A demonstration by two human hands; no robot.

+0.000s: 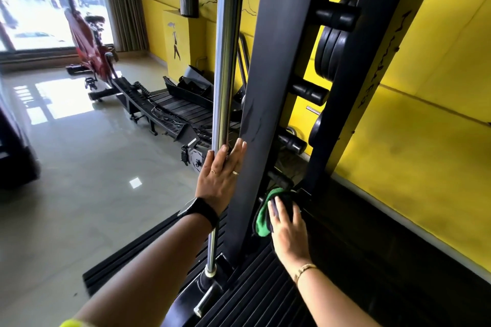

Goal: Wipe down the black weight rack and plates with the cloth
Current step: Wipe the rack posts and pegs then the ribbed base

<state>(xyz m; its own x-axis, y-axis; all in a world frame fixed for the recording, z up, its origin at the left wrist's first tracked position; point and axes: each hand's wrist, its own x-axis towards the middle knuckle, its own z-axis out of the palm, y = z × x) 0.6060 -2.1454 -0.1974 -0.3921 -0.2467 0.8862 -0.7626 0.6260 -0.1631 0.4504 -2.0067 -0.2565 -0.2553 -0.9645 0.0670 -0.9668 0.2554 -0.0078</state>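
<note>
two hands are at work low on the weight rack. our right hand (288,231) lies over the cloth (262,216) with its fingers spread and nearly straight, pressing rather than clutching. the thumb is hidden, so it may be tucked under the wad. the cloth is a soft, bunched green rag with a darker fold. it sits at the foot of the rear upright (372,74), where that post meets the base, a corner we judge likely to gather dust. our left hand (221,175) is flat and relaxed, holding nothing. its fingertips rest on the edge of the front upright (268,74), just beside the chrome bar (225,61), and we take this as a brace while we lean in.

the uprights are broad, flat, matte black steel, and the front one shows faint scuffs. the bar is round, polished and mirror bright. between the uprights, short pegs (336,17) with rounded ends jut out. the plates (330,53) hang higher up, thick black discs with a dull rubbery look, well apart from the cloth. under our wrists lies a ribbed black mat (252,287), and behind everything is a smooth yellow wall (425,141).
</note>
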